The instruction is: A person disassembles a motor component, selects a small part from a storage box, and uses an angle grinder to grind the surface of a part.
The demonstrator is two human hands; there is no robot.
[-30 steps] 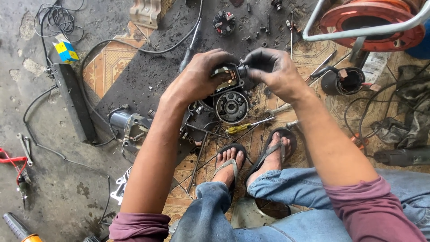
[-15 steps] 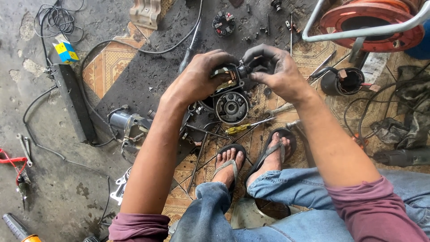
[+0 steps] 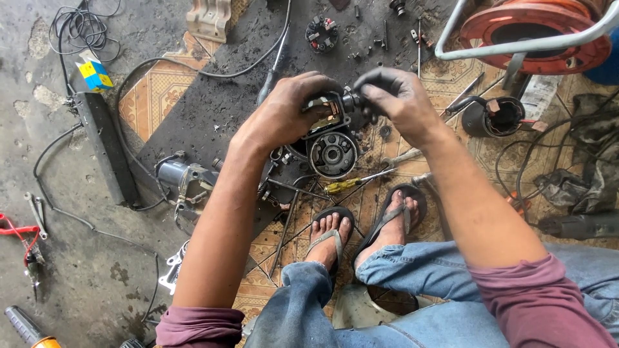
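My left hand (image 3: 287, 116) grips a small greasy motor part (image 3: 327, 109) with copper windings, held up above the floor. My right hand (image 3: 398, 103) pinches a dark cylindrical end of the same part from the right. Directly below the hands lies a round metal motor housing (image 3: 333, 153) with a central hole. A yellow-handled screwdriver (image 3: 351, 184) lies just beneath that, near my sandalled feet (image 3: 361, 225).
Black rubber mat (image 3: 213, 109) over patterned tiles, strewn with screws and a brush holder (image 3: 322, 33). Another motor body (image 3: 180, 177) at the left, a black bar (image 3: 106, 145), an orange hose reel (image 3: 535, 29), a black cup-shaped casing (image 3: 493, 116), red clamp (image 3: 19, 235), cables.
Both hands have stayed over the housing; the right fingers have shifted slightly on the dark end of the part. Nothing else has moved.
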